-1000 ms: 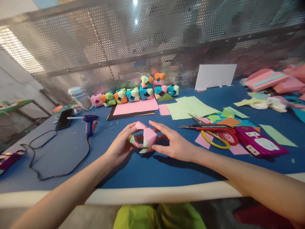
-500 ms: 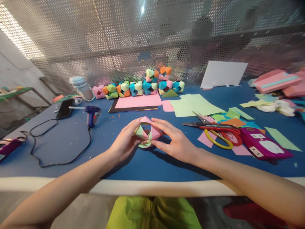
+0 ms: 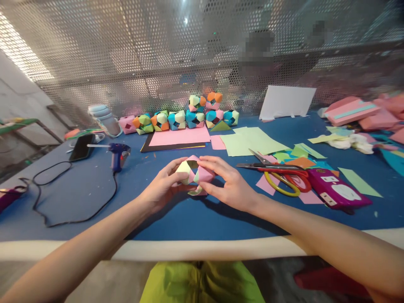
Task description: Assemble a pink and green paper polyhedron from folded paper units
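A pink and pale green folded-paper ball [image 3: 204, 175] with openings in its faces is held between my two hands, low over the blue table [image 3: 176, 219]. My left hand [image 3: 164, 181] grips its left side, the thumb on a pale green face and the fingers behind. On the other side my right hand [image 3: 232, 183] closes round the pink part, its index finger along the top and its thumb on the front. A pale green flap hangs at the bottom of the ball. Fingertips behind the paper are partly hidden.
Finished paper balls [image 3: 176, 120] line the back, behind pink and black sheets [image 3: 179, 136]. A glue gun [image 3: 118, 155] with its cord, a phone [image 3: 82, 147] and a flask [image 3: 105, 120] lie left. Rightward are scissors [image 3: 284, 183], green sheets [image 3: 252, 141], scraps and a purple power strip [image 3: 339, 189].
The paper ball has turned a little, showing more of its pale green face. My left thumb has come round onto its front. The whole view has shifted slightly.
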`<move>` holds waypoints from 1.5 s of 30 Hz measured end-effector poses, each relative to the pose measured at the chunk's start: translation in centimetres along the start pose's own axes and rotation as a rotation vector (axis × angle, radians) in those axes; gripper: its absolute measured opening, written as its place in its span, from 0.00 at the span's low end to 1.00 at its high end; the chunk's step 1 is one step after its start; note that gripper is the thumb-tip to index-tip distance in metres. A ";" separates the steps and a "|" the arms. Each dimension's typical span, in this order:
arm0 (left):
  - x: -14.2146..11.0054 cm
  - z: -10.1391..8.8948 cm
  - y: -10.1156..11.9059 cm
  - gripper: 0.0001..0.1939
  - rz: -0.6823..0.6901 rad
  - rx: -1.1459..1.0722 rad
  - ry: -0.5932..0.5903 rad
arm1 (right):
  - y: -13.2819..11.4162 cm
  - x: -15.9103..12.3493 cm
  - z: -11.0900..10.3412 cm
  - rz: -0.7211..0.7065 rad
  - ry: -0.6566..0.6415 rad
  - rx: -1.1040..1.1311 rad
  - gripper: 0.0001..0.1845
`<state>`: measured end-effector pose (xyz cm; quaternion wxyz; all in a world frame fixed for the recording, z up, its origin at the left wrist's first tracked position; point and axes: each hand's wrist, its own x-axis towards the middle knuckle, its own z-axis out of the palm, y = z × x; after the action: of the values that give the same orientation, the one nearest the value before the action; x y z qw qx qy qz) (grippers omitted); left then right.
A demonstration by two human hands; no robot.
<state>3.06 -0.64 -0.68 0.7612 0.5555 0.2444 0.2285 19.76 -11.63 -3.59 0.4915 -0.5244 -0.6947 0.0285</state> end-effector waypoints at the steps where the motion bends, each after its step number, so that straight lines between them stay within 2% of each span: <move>1: 0.1 -0.2 0.0 0.21 -0.008 -0.011 -0.016 | -0.1 0.0 0.0 -0.012 0.001 -0.006 0.23; 5: 0.4 -0.7 0.2 0.20 -0.078 -0.050 -0.078 | -0.2 0.0 -0.1 -0.045 -0.003 -0.042 0.21; 10: 0.7 -0.9 0.6 0.21 -0.131 -0.058 -0.099 | -0.2 0.0 -0.1 -0.084 -0.002 -0.086 0.20; 20: 0.6 -1.0 0.7 0.21 -0.173 -0.074 -0.124 | -0.7 0.1 -0.2 -0.098 0.005 -0.142 0.20; 34: 1.5 -2.0 0.5 0.22 -0.221 -0.066 -0.276 | -0.5 0.1 -0.1 -0.131 0.015 -0.172 0.20; 39: 1.6 -2.1 0.2 0.22 -0.192 -0.049 -0.260 | -0.6 0.1 -0.2 -0.107 0.012 -0.170 0.20; 45: 1.5 -1.6 -0.1 0.23 -0.124 0.040 -0.168 | -0.4 0.1 -0.2 -0.076 0.018 -0.182 0.21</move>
<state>3.23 1.47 -1.40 0.7803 0.5717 0.2182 0.1287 19.60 -11.82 -3.19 0.4485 -0.5406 -0.7094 -0.0580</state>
